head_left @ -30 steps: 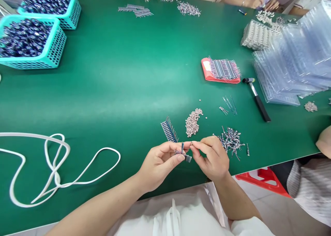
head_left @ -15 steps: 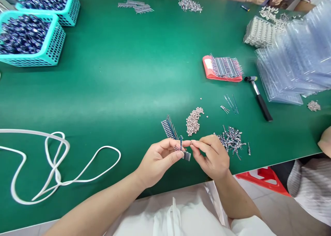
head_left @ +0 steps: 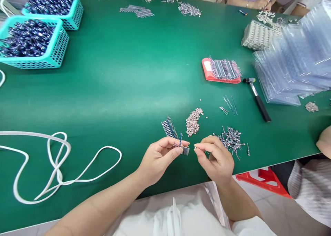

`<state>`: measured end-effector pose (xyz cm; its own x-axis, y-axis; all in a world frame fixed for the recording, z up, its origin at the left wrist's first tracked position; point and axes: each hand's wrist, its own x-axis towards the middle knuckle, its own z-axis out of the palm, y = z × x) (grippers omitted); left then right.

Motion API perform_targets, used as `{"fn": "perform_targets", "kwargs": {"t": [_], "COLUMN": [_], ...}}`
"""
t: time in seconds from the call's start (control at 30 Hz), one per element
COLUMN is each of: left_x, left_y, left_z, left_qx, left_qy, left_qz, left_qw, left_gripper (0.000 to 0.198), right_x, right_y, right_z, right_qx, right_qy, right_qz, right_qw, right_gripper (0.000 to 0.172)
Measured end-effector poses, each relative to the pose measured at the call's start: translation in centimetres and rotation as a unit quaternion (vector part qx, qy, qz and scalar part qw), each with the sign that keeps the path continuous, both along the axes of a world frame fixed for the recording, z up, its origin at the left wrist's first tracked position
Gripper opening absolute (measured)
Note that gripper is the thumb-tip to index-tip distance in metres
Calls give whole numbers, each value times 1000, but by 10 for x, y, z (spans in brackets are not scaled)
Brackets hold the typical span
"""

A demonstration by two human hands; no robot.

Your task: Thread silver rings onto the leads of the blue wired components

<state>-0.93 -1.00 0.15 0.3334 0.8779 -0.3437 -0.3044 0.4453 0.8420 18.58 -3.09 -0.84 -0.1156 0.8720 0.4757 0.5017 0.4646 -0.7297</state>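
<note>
My left hand (head_left: 157, 160) is closed on a strip of small blue-and-silver leaded parts (head_left: 185, 150), pinched between thumb and fingers. Just right of it, my right hand (head_left: 217, 158) pinches a tiny pale bead-like piece (head_left: 195, 146) at its fingertips. A gap lies between the two hands. Beyond the left hand is another strip of leaded parts (head_left: 169, 126), its lower end near the fingers. A pile of small round pale pieces (head_left: 192, 122) sits ahead of both hands. Beside the right hand lies a heap of small leaded parts (head_left: 232, 139).
A hammer (head_left: 261, 106), a red band with leaded strips (head_left: 207, 70) and stacked clear plastic trays (head_left: 292, 63) are at right. Turquoise baskets (head_left: 58, 46) of dark shiny parts stand far left; a white cord (head_left: 59, 175) lies nearer. Other people's hands (head_left: 261, 4) work across the table.
My right hand has moved slightly right, away from my left fingertips, with the tiny piece now showing in its pinch. My left hand keeps its hold. The view has shifted a little.
</note>
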Motion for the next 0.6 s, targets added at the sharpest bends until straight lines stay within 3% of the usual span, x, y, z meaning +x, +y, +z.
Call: {"fn": "perform_targets", "kwargs": {"t": [0.23,0.6], "left_x": [1,4], "left_y": [0,-1], "left_z": [-2,-5], "left_qx": [-10,2], "left_qy": [13,44], "left_qz": [21,21], "left_qw": [1000,999], "left_gripper": [21,20], "right_x": [-8,-10], "right_y": [-5,-1], "right_z": [-8,-11], "right_qx": [-35,47], "right_qy": [56,-23], "right_qz": [-13,-24], "right_qw": [998,998], "right_gripper": [23,26]}}
